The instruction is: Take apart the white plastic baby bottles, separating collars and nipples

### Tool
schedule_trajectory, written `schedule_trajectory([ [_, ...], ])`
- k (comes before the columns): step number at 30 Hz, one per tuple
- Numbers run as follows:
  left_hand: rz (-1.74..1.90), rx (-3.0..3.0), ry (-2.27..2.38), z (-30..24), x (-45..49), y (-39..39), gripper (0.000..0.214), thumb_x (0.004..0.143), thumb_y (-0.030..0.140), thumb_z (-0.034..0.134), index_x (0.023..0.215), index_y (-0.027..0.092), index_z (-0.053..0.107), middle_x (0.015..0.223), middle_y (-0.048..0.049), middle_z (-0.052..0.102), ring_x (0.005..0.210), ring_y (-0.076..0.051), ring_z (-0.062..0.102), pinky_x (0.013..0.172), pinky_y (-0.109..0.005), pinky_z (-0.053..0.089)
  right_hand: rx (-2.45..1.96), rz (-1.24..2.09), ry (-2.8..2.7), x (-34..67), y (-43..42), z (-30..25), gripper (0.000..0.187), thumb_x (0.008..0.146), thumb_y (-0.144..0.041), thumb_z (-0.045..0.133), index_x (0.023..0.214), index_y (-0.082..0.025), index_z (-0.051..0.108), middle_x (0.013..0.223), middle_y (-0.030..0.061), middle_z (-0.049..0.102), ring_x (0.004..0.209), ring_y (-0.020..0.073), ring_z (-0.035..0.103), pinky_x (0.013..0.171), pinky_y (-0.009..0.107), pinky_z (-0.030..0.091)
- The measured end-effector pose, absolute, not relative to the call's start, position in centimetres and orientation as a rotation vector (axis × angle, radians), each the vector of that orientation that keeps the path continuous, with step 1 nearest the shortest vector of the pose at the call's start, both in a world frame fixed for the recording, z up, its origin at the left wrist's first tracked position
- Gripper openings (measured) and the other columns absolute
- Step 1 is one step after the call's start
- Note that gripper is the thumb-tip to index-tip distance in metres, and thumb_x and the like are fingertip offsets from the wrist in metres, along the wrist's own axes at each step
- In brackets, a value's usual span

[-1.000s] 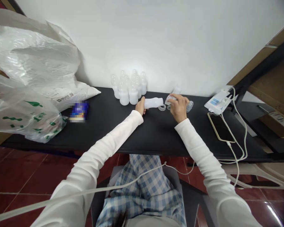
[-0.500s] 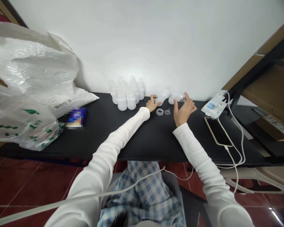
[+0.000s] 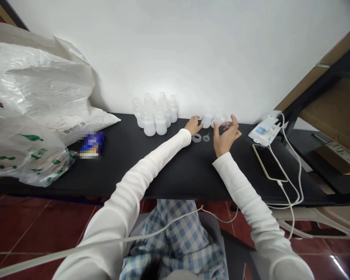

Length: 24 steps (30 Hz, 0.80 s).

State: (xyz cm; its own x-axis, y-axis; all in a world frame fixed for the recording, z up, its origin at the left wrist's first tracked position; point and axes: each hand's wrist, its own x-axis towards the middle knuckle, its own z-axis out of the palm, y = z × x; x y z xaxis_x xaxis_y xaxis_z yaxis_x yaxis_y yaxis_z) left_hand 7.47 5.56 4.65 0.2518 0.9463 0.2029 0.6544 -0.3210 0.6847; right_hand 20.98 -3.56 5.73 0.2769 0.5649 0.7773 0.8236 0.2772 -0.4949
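A white, feeding-bottle-shaped bottle [image 3: 207,119] stands near the wall. My left hand [image 3: 193,125] rests just left of it, fingers loosely apart and holding nothing that I can see. My right hand [image 3: 225,139] has its thumb and fingers around a clear dome-shaped cap [image 3: 222,119], right beside a second white bottle partly hidden behind it. On the table in front of the bottles lie a clear ring [image 3: 196,138] and a small translucent nipple-like piece [image 3: 206,137].
Several white bottles with clear domed caps [image 3: 149,126] stand grouped at left. Plastic bags [image 3: 46,85] and a blue packet [image 3: 92,144] lie farther left. At right are a phone [image 3: 270,163], a white power strip [image 3: 265,131] and cables on the black table [image 3: 175,175].
The white bottle by my left hand was tilted and now stands upright, a little farther right. My left hand has shifted slightly right and come off it. The right hand has barely moved.
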Motion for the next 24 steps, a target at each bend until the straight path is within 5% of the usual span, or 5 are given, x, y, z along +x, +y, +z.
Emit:
schedule_trajectory([
  [6, 0.668, 2.516, 1.077, 4.1, 5.0, 0.2, 0.052, 0.095, 0.043, 0.054, 0.14, 0.017, 0.048, 0.139, -0.0132, 0.057, 0.123, -0.029, 0.057, 0.105, -0.042, 0.042, -1.385, -0.274, -1.403, 20.4, -3.4, 5.1, 0.054, 0.093, -0.06, 0.05, 0.123, -0.016, 0.05, 0.106, 0.0145, 0.065, 0.08, 0.0223, 0.059, 0.097, 0.05, 0.037],
  [11, 0.587, 2.645, 1.258, 3.4, 3.8, -0.7, 0.031, 0.094, 0.027, 0.056, 0.122, 0.015, 0.058, 0.126, -0.013, 0.064, 0.118, -0.028, 0.059, 0.101, -0.039, 0.043, -1.4, -0.211, -1.481, 20.5, -3.2, 4.7, 0.046, 0.094, -0.056, 0.051, 0.119, -0.017, 0.05, 0.093, 0.008, 0.065, 0.081, 0.0218, 0.06, 0.096, 0.047, 0.037],
  [15, 0.669, 2.536, 1.371, 2.4, 1.2, -0.8, 0.029, 0.095, 0.026, 0.051, 0.122, 0.017, 0.058, 0.125, -0.0114, 0.066, 0.116, -0.025, 0.062, 0.1, -0.039, 0.045, -1.354, -0.149, -1.604, 20.1, -3.1, 4.3, 0.043, 0.094, -0.055, 0.052, 0.117, -0.019, 0.051, 0.088, 0.0033, 0.063, 0.08, 0.0194, 0.06, 0.094, 0.045, 0.038],
  [20, 0.91, 2.388, 1.401, 2.2, -0.5, -2.6, 0.032, 0.093, 0.024, 0.055, 0.125, 0.02, 0.058, 0.139, -0.0109, 0.06, 0.139, -0.027, 0.047, 0.116, -0.044, 0.032, -1.266, -0.051, -1.809, 19.0, -3.2, 3.4, 0.04, 0.093, -0.055, 0.056, 0.112, -0.02, 0.055, 0.083, 0.0011, 0.062, 0.078, 0.0181, 0.06, 0.088, 0.039, 0.04],
  [24, 1.2, 2.089, 1.287, 2.3, 0.4, -4.6, 0.023, 0.097, 0.033, 0.051, 0.114, 0.02, 0.06, 0.121, -0.0096, 0.067, 0.114, -0.021, 0.061, 0.102, -0.039, 0.044, -1.171, 0.127, -1.913, 18.7, -3.0, 2.8, 0.042, 0.09, -0.058, 0.059, 0.11, -0.021, 0.054, 0.082, 0.0004, 0.061, 0.071, 0.0159, 0.055, 0.08, 0.035, 0.042],
])
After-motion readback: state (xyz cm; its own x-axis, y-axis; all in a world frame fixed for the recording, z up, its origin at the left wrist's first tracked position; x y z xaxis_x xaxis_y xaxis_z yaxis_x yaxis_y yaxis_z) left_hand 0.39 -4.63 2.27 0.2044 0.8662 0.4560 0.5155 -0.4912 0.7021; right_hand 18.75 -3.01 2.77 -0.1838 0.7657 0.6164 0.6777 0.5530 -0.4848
